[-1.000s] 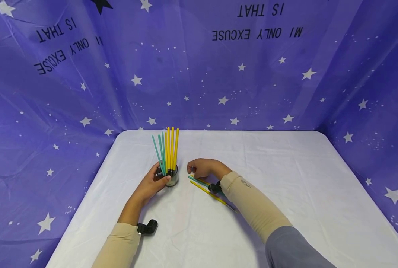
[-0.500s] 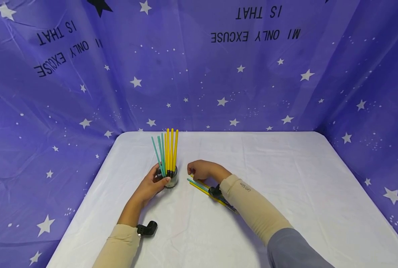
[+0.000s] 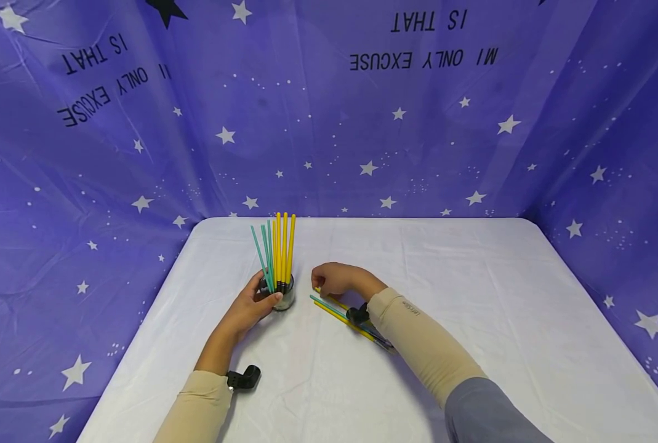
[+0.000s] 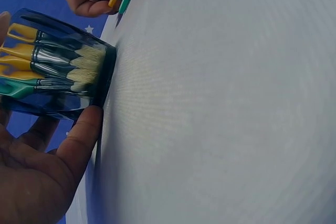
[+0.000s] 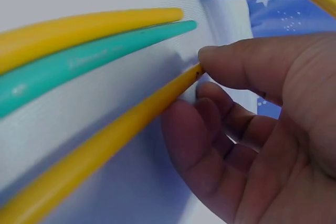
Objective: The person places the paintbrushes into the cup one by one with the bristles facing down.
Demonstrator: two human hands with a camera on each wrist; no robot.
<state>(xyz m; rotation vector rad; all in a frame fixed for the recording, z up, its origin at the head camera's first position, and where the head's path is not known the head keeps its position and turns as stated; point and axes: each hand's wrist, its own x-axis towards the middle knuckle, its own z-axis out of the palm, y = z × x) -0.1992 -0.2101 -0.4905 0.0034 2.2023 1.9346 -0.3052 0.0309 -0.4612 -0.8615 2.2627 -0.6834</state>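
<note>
My left hand (image 3: 245, 311) grips a clear glass (image 3: 288, 301) on the table, thumb and fingers around its sides. Several teal and yellow paintbrushes (image 3: 282, 252) stand in it, bristles down; the left wrist view shows pale bristles (image 4: 86, 62) near its base. To the right, my right hand (image 3: 337, 280) pinches the handle end of a yellow paintbrush (image 5: 121, 135) between thumb and finger. Beside that brush lie a teal paintbrush (image 5: 94, 59) and another yellow paintbrush (image 5: 105, 23), close together on the cloth. My right forearm partly hides their bristle ends.
A white cloth (image 3: 473, 295) covers the table. Purple star-printed curtains (image 3: 329, 135) rise behind it and along both sides. Each wrist wears a small black camera (image 3: 244, 377).
The lying teal and yellow brushes have come closer together beneath my right wrist. My right hand has shifted very slightly right over the last half second. My left hand stays on the glass.
</note>
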